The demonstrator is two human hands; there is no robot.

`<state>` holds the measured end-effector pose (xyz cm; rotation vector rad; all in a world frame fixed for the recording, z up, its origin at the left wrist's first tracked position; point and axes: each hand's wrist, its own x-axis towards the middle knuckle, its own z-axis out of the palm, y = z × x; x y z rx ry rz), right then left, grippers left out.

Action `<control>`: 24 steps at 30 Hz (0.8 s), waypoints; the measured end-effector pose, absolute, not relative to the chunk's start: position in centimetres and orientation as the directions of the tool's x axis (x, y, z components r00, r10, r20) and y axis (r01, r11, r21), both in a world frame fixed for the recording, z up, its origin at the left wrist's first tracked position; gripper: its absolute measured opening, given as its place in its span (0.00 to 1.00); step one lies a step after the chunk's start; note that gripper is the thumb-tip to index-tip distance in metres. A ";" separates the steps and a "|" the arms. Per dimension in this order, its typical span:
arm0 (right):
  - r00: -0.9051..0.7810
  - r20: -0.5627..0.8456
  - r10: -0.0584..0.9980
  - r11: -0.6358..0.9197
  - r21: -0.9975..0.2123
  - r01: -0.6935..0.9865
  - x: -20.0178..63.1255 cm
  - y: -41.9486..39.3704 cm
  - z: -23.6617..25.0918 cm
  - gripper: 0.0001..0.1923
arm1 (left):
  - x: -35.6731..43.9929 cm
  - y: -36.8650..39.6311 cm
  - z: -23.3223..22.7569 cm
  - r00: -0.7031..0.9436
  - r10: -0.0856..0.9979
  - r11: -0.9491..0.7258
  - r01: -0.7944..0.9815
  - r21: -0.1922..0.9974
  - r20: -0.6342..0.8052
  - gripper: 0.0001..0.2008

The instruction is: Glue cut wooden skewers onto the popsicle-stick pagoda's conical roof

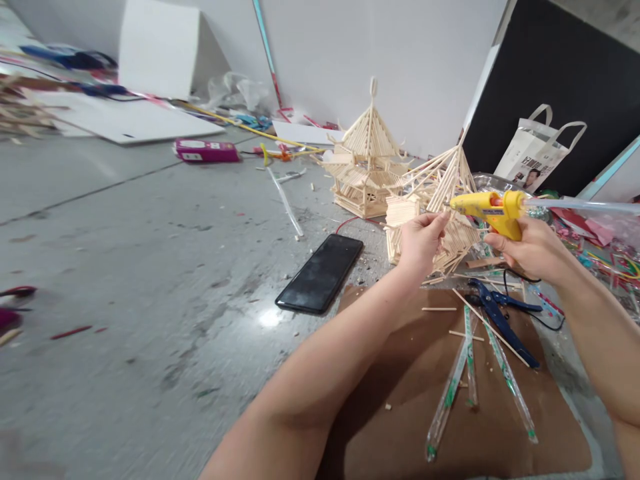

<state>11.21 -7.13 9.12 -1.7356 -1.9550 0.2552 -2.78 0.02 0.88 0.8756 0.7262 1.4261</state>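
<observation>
My right hand (533, 250) grips a yellow hot glue gun (493, 208) by its handle, with a long clear glue stick (585, 205) jutting from its back. Its nozzle points left, at the fingertips of my left hand (421, 241). Thumb and fingers of that hand are pinched together; whatever is between them is too small to make out. Right behind both hands stands a half-roofed pavilion model (457, 177) of thin wooden sticks, partly covered by the hands. A more finished pavilion model (369, 157) with a pointed roof is farther back.
Brown board (390, 427) in front carries blue cutting pliers (505, 323), clear-and-green wrappers (453, 387) and loose sticks. A black phone (320, 273) lies left of it. Farther off are a purple box (207, 151), a white bag (533, 152) and scattered scraps.
</observation>
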 end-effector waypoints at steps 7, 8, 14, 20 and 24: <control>-0.110 0.292 0.950 0.216 -0.362 0.907 10.9 -7.4 9.6 0.18 | -2.9 -0.2 1.0 -0.011 0.993 -0.108 -0.437 0.893 0.114 0.12; -0.115 0.290 0.950 0.219 -0.357 0.908 10.8 -7.5 9.7 0.18 | -2.9 -0.2 0.9 -0.016 0.992 -0.119 -0.431 0.895 0.124 0.12; -0.143 0.300 0.943 0.237 -0.306 0.922 10.4 -7.4 10.1 0.16 | -2.8 0.0 0.6 -0.029 0.987 -0.156 -0.405 0.901 0.158 0.13; -0.153 0.303 0.941 0.241 -0.279 0.929 10.4 -7.2 10.2 0.17 | -2.9 -0.1 0.7 -0.023 0.986 -0.161 -0.395 0.904 0.165 0.13; -0.141 0.306 0.941 0.227 -0.265 0.937 10.1 -7.2 10.4 0.16 | -2.9 0.0 0.6 -0.014 0.986 -0.158 -0.401 0.903 0.166 0.13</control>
